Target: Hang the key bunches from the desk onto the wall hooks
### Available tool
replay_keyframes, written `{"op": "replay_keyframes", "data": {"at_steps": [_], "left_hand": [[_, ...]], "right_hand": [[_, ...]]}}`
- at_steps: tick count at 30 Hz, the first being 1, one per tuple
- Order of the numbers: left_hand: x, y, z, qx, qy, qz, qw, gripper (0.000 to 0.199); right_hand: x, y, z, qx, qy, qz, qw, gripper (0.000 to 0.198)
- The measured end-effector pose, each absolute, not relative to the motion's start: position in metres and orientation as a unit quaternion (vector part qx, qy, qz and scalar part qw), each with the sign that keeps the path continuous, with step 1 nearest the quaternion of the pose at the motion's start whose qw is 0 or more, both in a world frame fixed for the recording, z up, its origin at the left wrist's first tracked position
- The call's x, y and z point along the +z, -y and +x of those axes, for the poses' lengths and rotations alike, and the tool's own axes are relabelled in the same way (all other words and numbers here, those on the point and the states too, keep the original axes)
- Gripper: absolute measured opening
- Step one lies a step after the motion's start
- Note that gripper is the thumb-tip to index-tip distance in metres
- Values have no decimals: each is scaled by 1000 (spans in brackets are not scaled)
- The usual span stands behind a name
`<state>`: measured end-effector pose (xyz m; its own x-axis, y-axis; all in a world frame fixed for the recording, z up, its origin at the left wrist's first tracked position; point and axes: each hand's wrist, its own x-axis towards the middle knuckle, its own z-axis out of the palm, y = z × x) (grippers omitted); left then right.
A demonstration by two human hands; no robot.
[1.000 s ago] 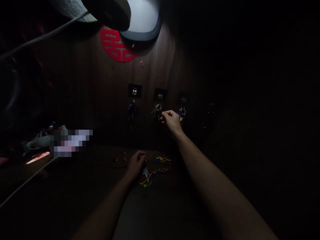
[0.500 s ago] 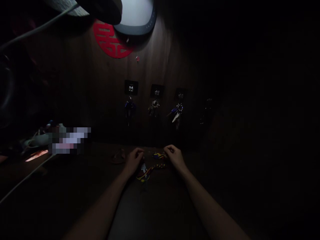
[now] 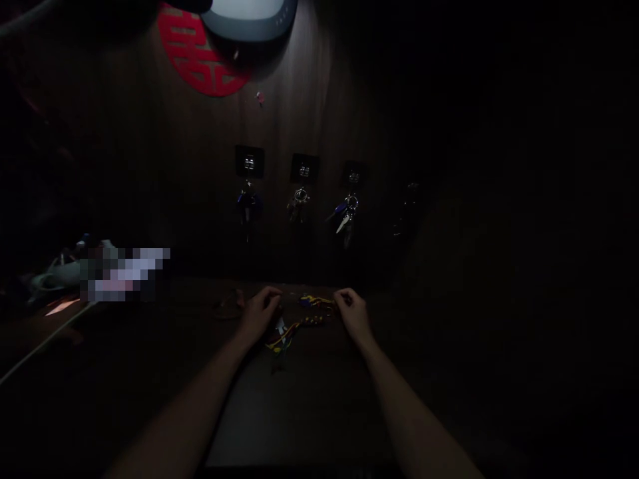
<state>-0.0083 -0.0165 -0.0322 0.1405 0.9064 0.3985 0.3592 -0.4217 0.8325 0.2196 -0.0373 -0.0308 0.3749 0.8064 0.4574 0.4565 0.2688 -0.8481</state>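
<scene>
Between my curled left hand (image 3: 261, 310) and right hand (image 3: 351, 314), a thin yellow-and-blue textile-looking cord (image 3: 313, 301) lies on the dark, flat tabletop (image 3: 279, 416) (whether either hand pinches anything, I can't tell). It looks light, limp; I'd grip its right end.

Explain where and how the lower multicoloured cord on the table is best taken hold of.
Probably pinch the cord at its narrow right end, coming from the right: that end is one slim strip, while its left end spreads into loose strands beside a pale piece.
</scene>
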Motion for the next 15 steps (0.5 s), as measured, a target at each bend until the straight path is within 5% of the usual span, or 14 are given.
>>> {"op": "replay_keyframes", "data": {"at_steps": [7, 15], "left_hand": [[-28, 12, -19, 503, -485, 671, 248, 26], [-31, 12, -21, 478, -488, 690, 237, 26]], "right_hand": [[-41, 39, 220, 6, 627, -642, 442, 20], [-40, 45, 218, 1, 635, -698, 333, 16]]}}
